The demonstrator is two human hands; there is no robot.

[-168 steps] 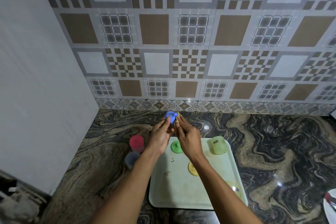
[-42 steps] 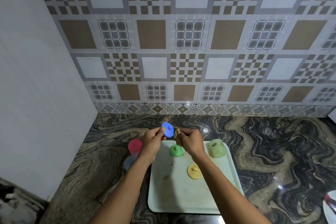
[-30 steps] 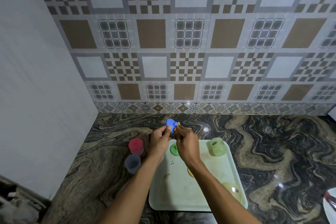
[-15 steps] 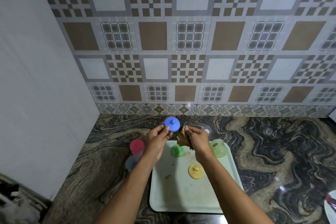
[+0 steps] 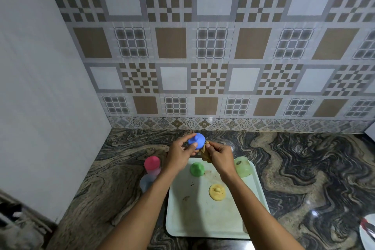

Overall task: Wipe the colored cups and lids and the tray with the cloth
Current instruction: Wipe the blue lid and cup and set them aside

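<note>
Blue lid (image 5: pixel 196 140), knob toward me, is held up over the back part of the counter (image 5: pixel 304 168), just past the far edge of the tray (image 5: pixel 203 225). I see the left hand (image 5: pixel 178 155) pinching its rim, fingers (image 5: pixel 193 145) curled round it. The right hand (image 5: pixel 220 156) is just beside it, its fingers (image 5: pixel 212 145) pinching a bunched tan cloth (image 5: pixel 205 153) that touches the lid's right edge. Below them, the tray lies toward the counter's front edge, with a green lid (image 5: pixel 196 169) near its far edge, a yellow lid (image 5: pixel 217 192) about mid-tray, and a pale green cup (image 5: pixel 242 167) lying tipped in its far right corner. A pink cup (image 5: pixel 152 165) and a clear cup (image 5: pixel 146 182) stand on the counter just beside the tray's left edge. Bare marbled counter runs from the tray's right edge toward a white plate (image 5: pixel 367 233) at the front right.
</note>
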